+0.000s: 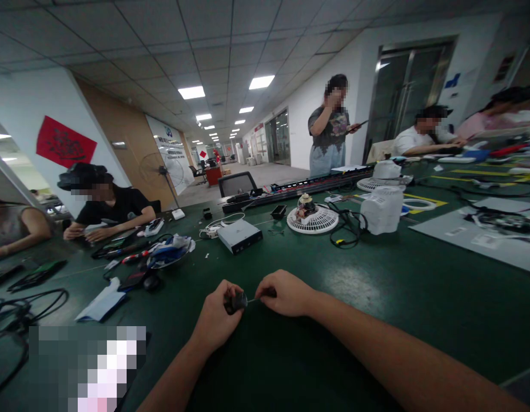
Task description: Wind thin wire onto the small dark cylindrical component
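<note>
My left hand (pixel 219 315) is closed around a small dark cylindrical part (pixel 238 301), its round end turned toward my right hand. A thin light-coloured rod (pixel 252 300) runs from that end to the fingertips of my right hand (pixel 285 293), which are pinched together on it. Whether the rod is fixed to the cylinder or only touches it, I cannot tell. Both hands are just above the green table (pixel 299 360), near its front edge. My left fingers cover part of the cylinder.
Beyond my hands lie a silver disc drive (pixel 239 236), a small black box (pixel 278 212), a round white fan grille (pixel 313 224) and a white plastic housing (pixel 380 210). Cables and a blue cloth (pixel 170 252) are on the left. Several people sit around the table; one person (pixel 329 129) stands behind it.
</note>
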The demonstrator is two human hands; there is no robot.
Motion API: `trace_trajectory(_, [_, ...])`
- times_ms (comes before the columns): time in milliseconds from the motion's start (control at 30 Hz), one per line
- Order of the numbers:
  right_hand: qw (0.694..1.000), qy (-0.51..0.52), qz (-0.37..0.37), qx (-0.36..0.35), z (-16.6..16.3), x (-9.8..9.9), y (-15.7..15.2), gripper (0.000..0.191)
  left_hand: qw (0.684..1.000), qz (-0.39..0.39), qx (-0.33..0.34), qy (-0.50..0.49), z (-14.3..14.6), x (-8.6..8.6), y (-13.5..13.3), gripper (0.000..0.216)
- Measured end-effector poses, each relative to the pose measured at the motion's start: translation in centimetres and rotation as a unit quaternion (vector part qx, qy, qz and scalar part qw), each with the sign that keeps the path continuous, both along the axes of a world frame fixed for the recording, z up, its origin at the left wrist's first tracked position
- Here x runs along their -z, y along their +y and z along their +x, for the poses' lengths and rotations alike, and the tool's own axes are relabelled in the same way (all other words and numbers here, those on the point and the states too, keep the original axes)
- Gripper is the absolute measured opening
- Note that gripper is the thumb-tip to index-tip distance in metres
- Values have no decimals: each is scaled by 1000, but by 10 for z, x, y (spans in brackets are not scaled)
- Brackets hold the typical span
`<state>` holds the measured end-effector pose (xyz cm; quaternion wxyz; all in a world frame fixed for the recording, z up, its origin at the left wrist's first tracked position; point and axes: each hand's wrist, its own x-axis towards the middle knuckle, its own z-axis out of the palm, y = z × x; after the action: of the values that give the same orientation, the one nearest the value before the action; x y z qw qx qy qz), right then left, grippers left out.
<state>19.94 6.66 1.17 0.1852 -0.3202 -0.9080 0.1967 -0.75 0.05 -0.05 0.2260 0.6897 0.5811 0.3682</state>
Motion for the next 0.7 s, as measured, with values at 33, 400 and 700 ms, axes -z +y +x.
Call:
trace_trajectory(33, [1000,5,-7,1,0,0,0,24,1000,0,5,-3,0,0,0,19])
trace_trajectory(400, [999,19,-37,-3,2,1,3,23,1000,-10,10,13,2,0,-3,17])
trace_trajectory(700, [1000,-24,-17,-8,4,-3,-1,21,999,-11,16,36,2,1,-3,15])
